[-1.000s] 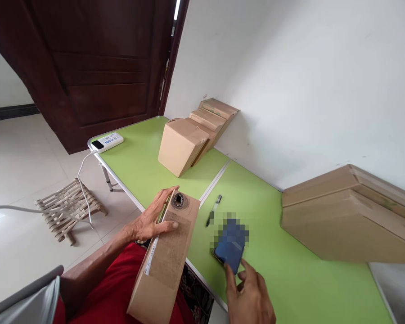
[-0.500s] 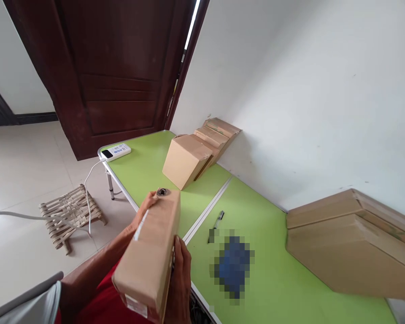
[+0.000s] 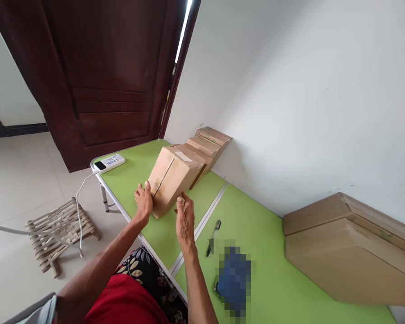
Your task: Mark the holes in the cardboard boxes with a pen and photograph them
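Note:
A taped brown cardboard box (image 3: 172, 173) leans at the near end of a row of similar boxes (image 3: 205, 143) on the green table. My left hand (image 3: 144, 201) is beside its lower left edge, fingers spread and thumb near the cardboard. At the lower right edge is my right hand (image 3: 185, 216), thumb up and fingers partly bent, not wrapped round the box. Whether either hand still touches it is hard to tell. A white label shows on the box's upper part, and a dark seam runs along its face.
On the green table (image 3: 263, 252) lie a pen-like object (image 3: 213, 238) and a blurred blue item (image 3: 236, 279). Large cardboard boxes (image 3: 324, 256) lean on the wall at right. A white device (image 3: 110, 163) with a cable sits at the far left corner. A woven stool (image 3: 62, 231) stands on the floor.
The box that both hands held close to my body has moved forward against the row of boxes. My hands have come apart around it, and the view has shifted slightly.

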The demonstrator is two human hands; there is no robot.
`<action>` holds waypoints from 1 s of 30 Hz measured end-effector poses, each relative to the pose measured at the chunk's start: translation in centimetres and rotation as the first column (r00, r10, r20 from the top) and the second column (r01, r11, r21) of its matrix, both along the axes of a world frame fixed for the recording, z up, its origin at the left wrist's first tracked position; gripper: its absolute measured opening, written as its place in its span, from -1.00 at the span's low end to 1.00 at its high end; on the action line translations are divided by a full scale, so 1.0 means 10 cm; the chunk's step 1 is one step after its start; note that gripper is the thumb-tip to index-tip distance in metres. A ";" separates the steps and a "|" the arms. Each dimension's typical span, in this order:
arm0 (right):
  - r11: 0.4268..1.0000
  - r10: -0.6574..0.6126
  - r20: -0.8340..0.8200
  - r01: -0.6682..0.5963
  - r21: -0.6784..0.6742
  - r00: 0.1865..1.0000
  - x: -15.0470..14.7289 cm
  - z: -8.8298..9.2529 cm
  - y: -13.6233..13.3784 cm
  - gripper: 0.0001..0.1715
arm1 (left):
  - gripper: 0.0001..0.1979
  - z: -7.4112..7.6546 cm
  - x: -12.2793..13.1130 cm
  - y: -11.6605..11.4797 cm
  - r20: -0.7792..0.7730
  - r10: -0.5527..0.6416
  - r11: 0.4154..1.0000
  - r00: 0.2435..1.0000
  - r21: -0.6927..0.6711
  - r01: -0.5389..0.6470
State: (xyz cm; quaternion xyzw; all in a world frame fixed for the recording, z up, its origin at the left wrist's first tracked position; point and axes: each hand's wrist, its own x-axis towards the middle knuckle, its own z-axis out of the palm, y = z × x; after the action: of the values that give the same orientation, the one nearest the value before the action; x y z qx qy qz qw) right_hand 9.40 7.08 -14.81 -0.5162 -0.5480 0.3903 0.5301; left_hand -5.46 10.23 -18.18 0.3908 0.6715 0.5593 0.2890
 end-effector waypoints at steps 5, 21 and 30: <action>1.000 0.006 0.016 -0.006 -0.003 1.000 0.02 -0.07 0.07 -0.13 | 0.01 -0.01 0.23 -0.09 -0.113 -0.054 0.998 0.992 0.018 0.056; 0.891 -0.440 0.398 0.337 0.304 0.805 1.46 0.51 -0.15 -0.22 | 0.27 -0.07 -0.09 -0.03 -0.328 -0.256 0.956 0.910 0.052 0.287; 0.618 -0.738 0.602 0.663 0.422 0.305 3.43 0.85 -0.18 0.06 | -0.15 0.17 0.59 -0.76 -0.622 -0.030 0.807 0.783 0.447 0.386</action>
State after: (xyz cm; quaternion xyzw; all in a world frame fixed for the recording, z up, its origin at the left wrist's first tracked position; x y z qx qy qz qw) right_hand 43.65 5.25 -6.26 -0.7849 -0.4470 -0.1471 0.4030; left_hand 0.45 2.63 -16.51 0.6851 0.4862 0.5424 0.0047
